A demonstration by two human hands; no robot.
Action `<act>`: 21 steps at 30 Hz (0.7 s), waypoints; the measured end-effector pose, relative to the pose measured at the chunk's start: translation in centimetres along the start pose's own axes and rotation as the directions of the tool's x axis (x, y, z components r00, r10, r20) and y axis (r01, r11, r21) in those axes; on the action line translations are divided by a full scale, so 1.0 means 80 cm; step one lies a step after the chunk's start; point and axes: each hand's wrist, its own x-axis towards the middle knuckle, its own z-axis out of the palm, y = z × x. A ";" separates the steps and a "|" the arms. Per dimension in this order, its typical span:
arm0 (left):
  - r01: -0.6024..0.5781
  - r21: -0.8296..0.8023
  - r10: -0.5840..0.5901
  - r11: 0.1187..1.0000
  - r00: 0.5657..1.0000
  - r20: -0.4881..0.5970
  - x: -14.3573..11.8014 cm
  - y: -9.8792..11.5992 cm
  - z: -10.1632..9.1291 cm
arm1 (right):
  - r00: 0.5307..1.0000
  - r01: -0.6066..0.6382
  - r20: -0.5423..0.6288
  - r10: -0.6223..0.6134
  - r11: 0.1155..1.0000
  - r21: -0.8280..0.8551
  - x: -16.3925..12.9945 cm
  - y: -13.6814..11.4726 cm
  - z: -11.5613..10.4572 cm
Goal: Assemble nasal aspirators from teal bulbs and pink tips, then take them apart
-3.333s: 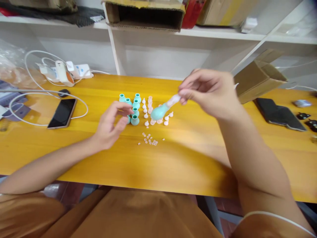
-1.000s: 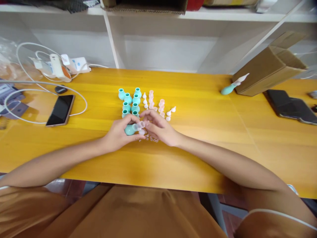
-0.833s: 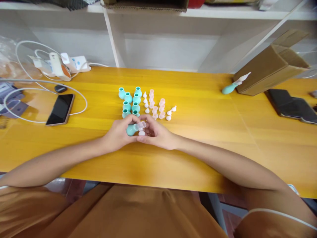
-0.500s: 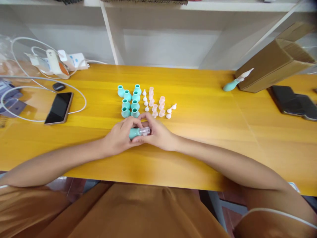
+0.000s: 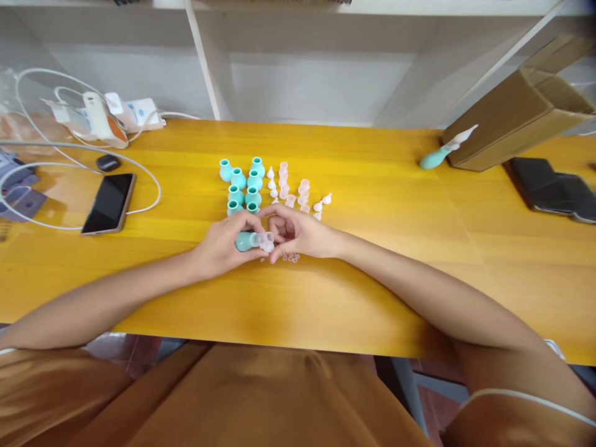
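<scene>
Right now, in the head view, both hands meet low over the yellow worktop (image 5: 372, 298). The left hand (image 5: 218, 248) has its fingers closed around a teal bulb (image 5: 244, 241), held on its side with its mouth pointing right. A clear collar piece (image 5: 265, 239) sits at that mouth, and the right hand (image 5: 298, 234) pinches at it with thumb and forefinger, the other fingers curled loosely. Whether a tiny part is between those fingertips I cannot tell.

To do this well, I would judge that the bulb should be gripped firmly near its neck without squashing it, while the right hand presses the clear piece straight along the bulb's axis, not at an angle, so it seats evenly.

Counting: six loose teal bulbs (image 5: 239, 183) show behind the hands, with a seventh in the left hand. Beside them stands a cluster of pale pink and white tips (image 5: 298, 191), roughly a dozen; the hands hide some. A few tiny rings (image 5: 291, 257) lie under the right hand, too small to count. One finished aspirator (image 5: 442, 152) lies far right, against one cardboard box (image 5: 512, 118). One phone (image 5: 108, 203) lies left.
</scene>
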 end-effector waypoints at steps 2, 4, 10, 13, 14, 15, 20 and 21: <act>0.003 0.021 -0.003 1.000 1.000 0.021 0.003 -0.001 -0.002 | 0.999 0.039 -0.005 -0.039 0.996 -0.079 0.000 -0.001 -0.008; -0.015 0.042 0.013 0.999 0.999 0.038 0.005 -0.003 -0.003 | 0.999 0.050 0.000 -0.050 0.989 -0.143 0.000 -0.001 -0.013; -0.141 0.056 0.139 0.988 0.989 0.048 0.005 -0.007 0.001 | 0.997 0.020 -0.065 -0.041 0.957 -0.288 -0.001 -0.003 0.001; -0.211 0.023 0.209 0.977 0.976 0.067 0.005 -0.008 0.001 | 0.999 -0.022 -0.029 0.017 0.982 -0.189 -0.001 -0.001 0.008; -0.227 0.017 0.225 0.974 0.972 0.072 0.005 -0.007 0.000 | 0.999 -0.034 -0.010 0.033 0.990 -0.139 -0.001 -0.001 0.008; -0.236 0.014 0.235 0.972 0.969 0.081 0.005 -0.007 -0.001 | 0.999 -0.044 0.009 0.045 0.995 -0.092 -0.002 0.000 0.007; -0.232 0.025 0.227 0.972 0.965 0.127 0.007 -0.008 -0.004 | 0.995 -0.065 0.084 0.062 0.997 0.031 -0.002 0.000 -0.005; -0.229 0.037 0.222 0.973 0.966 0.134 0.008 -0.009 -0.004 | 0.994 -0.066 0.092 0.063 0.998 0.022 -0.002 -0.001 -0.008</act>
